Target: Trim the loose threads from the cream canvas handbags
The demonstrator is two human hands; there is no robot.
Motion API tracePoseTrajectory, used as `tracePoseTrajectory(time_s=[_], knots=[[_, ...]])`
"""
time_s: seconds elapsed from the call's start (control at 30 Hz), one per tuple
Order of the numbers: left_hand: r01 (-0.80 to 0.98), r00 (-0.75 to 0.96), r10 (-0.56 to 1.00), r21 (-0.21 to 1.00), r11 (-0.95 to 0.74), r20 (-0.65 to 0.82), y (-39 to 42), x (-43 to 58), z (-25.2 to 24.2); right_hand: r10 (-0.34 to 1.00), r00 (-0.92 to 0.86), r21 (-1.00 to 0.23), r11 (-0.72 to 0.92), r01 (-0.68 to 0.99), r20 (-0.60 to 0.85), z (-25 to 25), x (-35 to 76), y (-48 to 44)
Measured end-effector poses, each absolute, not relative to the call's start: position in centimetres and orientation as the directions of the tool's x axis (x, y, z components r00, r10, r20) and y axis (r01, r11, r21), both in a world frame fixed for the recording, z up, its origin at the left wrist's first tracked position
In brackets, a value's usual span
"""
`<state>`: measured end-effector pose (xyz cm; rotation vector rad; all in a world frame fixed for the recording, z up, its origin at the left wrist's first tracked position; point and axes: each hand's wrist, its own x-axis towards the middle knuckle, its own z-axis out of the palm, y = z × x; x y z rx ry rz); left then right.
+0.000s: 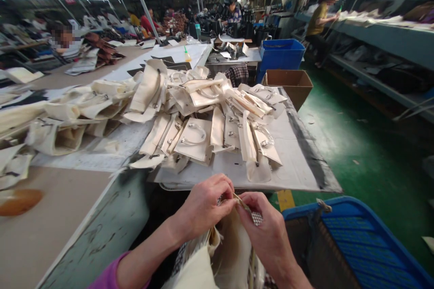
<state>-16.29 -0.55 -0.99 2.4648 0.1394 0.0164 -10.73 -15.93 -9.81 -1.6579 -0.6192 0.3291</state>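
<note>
On my lap lies a cream-coloured bag piece [232, 244], its inside facing up and its upper edge raised. My left hand [210, 201] pinches that edge between thumb and fingers. Close beside it, my right hand [261, 214] pinches the same edge, the fingertips of both hands nearly meeting. Whether a smaller part sits between the fingertips is too small to tell. Just beyond my hands, a pile of cream handbags [195, 137] with handles and small metal fittings covers much of the white-topped table [294, 162].
A blue plastic basket [366, 230] stands at my right. Beyond the table are a cardboard box [288, 79] and a blue bin [283, 49]. More cream bags [68, 122] lie on the left table. Green floor [339, 122] runs along the right; several people work farther off.
</note>
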Motion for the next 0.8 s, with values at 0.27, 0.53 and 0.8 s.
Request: tracePoseTrajectory(time_s=[0.27,0.53,0.8], knots=[[0.111,0.992,0.129,0.581,-0.806,-0.010,-0.9,-16.3,-1.4,0.556,0.827,-0.979,-0.107,0.174,0.086,-10.0,-10.8,-16.1],[0.114,0.989,0.145,0.590,-0.799,0.005,-1.2,-16.4,-1.3,0.569,0.818,-0.976,-0.115,0.183,0.086,-10.0,-10.7,-16.3],[0.129,0.986,0.168,0.610,-0.782,0.008,-1.2,-16.7,-1.0,0.608,0.794,-0.994,-0.077,0.080,0.017,-8.6,-10.7,-16.0]])
